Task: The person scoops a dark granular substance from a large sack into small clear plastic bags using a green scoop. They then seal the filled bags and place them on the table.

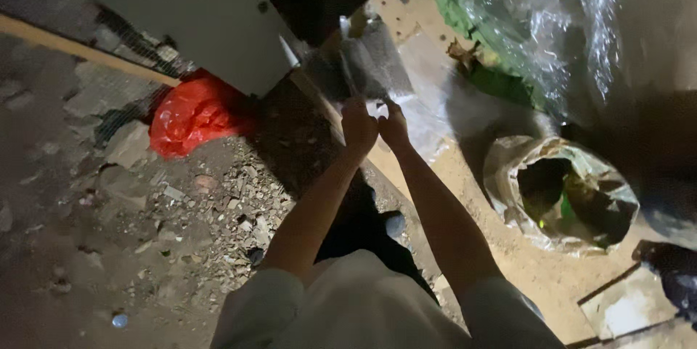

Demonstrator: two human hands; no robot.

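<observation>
- Head view looks down along both your bare arms, which reach forward and meet near the middle of the frame.
- Your left hand [359,128] is closed in a loose fist, its fingers curled around the lower edge of a clear plastic bag [370,66].
- Your right hand [393,125] sits just beside the left, touching it or nearly so; its fingers pinch the same lower edge of the bag.
- That bag is held up in front of you, above both hands, crumpled and greyish in the dim light; what is inside it cannot be told.
- Left of your hands, a bulging red plastic bag [192,113] lies on the ground against the foot of a pale flat panel [196,15].
- Rubble and small stones [232,211] are scattered over the dirt between the red bag and your left arm.
- Right of your right arm, an open sack [563,196] with a rolled-down rim stands on the sandy ground, something green showing in its dark inside.
- Beyond the sack, at upper right, a large crinkled clear plastic sheet [552,22] lies over green material [501,80].
- Your pale sleeves [348,305] fill the bottom of the frame.
</observation>
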